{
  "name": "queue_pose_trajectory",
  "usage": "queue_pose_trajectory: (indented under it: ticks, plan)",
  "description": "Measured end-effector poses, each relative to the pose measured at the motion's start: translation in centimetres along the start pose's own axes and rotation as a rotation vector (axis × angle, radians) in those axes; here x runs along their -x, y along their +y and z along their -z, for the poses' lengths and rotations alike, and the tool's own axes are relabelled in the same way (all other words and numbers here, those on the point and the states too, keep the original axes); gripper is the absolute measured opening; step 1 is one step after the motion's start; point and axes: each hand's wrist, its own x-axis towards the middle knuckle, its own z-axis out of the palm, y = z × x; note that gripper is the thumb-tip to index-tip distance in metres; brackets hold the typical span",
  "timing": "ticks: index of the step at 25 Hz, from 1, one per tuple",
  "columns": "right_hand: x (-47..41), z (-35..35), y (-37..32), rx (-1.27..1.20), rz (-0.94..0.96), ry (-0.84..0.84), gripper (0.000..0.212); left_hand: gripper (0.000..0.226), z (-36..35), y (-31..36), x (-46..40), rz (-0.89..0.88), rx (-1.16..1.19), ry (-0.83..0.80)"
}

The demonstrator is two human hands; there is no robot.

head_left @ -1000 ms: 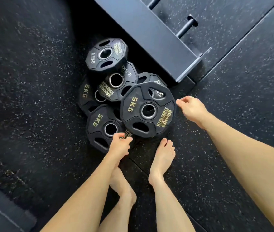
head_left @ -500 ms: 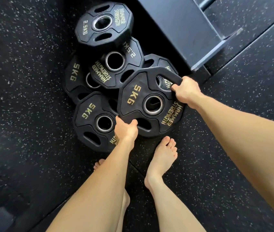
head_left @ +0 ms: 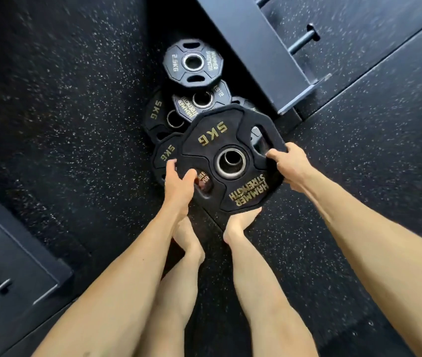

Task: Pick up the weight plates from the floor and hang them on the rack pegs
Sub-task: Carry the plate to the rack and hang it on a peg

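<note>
A black 5 kg plate with gold lettering is lifted off the pile and tilted toward me. My left hand grips its lower left edge through a handle slot. My right hand holds its right edge at another slot. Under and behind it several plates lie on the floor: a 2.5 kg plate farthest away, a second 2.5 kg plate partly under it, a 5 kg plate at left and another 5 kg plate mostly hidden by the lifted one. The rack base beam runs diagonally at the top, with a peg beside it.
The floor is black speckled rubber. My bare feet stand just below the held plate. Another dark rack base with a small peg sits at the lower left.
Both hands closed on the top 5 kg plate and raised it off the pile toward me. The view has pulled back from the floor.
</note>
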Motion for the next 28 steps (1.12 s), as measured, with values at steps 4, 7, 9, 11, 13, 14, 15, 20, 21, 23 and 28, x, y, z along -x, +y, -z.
queue_pose_trajectory:
  ticks: [4,7,9,11,13,14,15,20,21,23,28]
  plan:
    - [14.1,3.2,-3.5,-0.145,0.085,-0.034,0.018,0.033,5.9,7.4,12.0,-0.124,0.201,-0.039]
    - [24.0,5.3,-5.5,-0.197,0.165,-0.057,0.016,0.031,10.1,11.9,20.7,-0.219,0.223,-0.137]
    - [31.1,6.5,-6.7,-0.218,0.238,-0.101,0.017,0.031,13.5,14.3,26.7,-0.292,0.212,-0.175]
    - [37.5,7.4,-7.5,-0.274,0.300,-0.168,0.017,0.031,16.6,15.9,32.4,-0.362,0.231,-0.158]
    - [43.2,7.8,-8.1,-0.305,0.353,-0.217,0.013,0.033,19.4,17.1,37.6,-0.403,0.302,-0.144]
    - [45.4,7.8,-8.2,-0.311,0.366,-0.231,0.011,0.033,20.7,17.3,39.8,-0.409,0.354,-0.163]
    - [47.5,7.6,-8.2,-0.315,0.383,-0.243,0.010,0.033,22.2,17.2,42.1,-0.411,0.424,-0.200]
    - [54.7,6.2,-9.5,-0.344,0.444,-0.329,0.008,0.035,26.3,12.6,50.8,-0.373,0.997,-0.254]
    - [55.5,6.0,-9.8,-0.324,0.466,-0.357,0.008,0.038,26.0,11.8,52.0,-0.383,1.076,-0.205]
    - [57.0,5.6,-10.5,-0.261,0.525,-0.442,0.010,0.038,25.4,10.3,54.3,-0.404,1.137,-0.056]
    - [61.8,3.6,-11.4,0.006,0.698,-0.709,0.009,0.017,25.3,6.3,61.2,-0.553,1.249,0.330]
